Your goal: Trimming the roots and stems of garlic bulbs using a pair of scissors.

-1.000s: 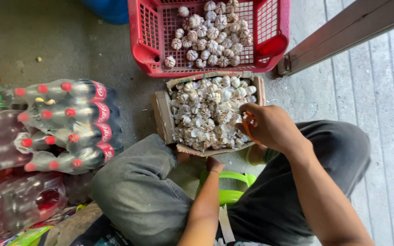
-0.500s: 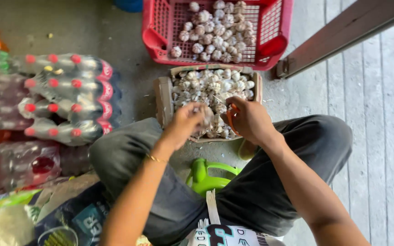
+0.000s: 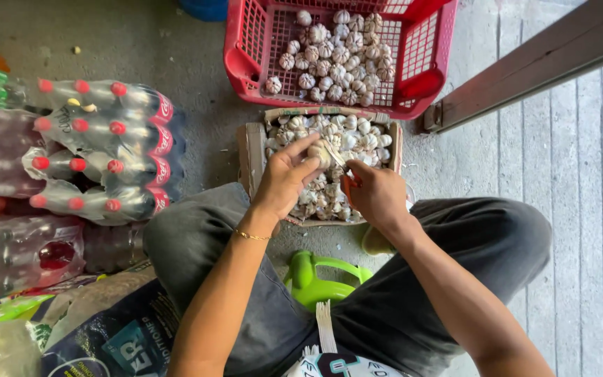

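I sit with my knees apart over a cardboard box (image 3: 251, 150) full of garlic bulbs. My left hand (image 3: 286, 176) holds one garlic bulb (image 3: 319, 151) between thumb and fingers above the box. My right hand (image 3: 375, 194) is closed on a small knife (image 3: 336, 157) whose blade touches the held bulb. A thin gold bracelet (image 3: 251, 236) circles my left wrist. Beyond the box stands a red plastic basket (image 3: 246, 52) with several more garlic bulbs (image 3: 336, 59) inside.
Shrink-wrapped packs of dark soda bottles with red caps (image 3: 99, 150) lie stacked at my left. Printed sacks (image 3: 116, 335) sit by my left leg. A green plastic stool (image 3: 319, 279) shows between my legs. A wooden beam (image 3: 532, 66) crosses the planked floor at the right.
My left hand came up from my lap into the box and took a bulb. My right hand shifted from the box's right side to the bulb, with the knife now against it.
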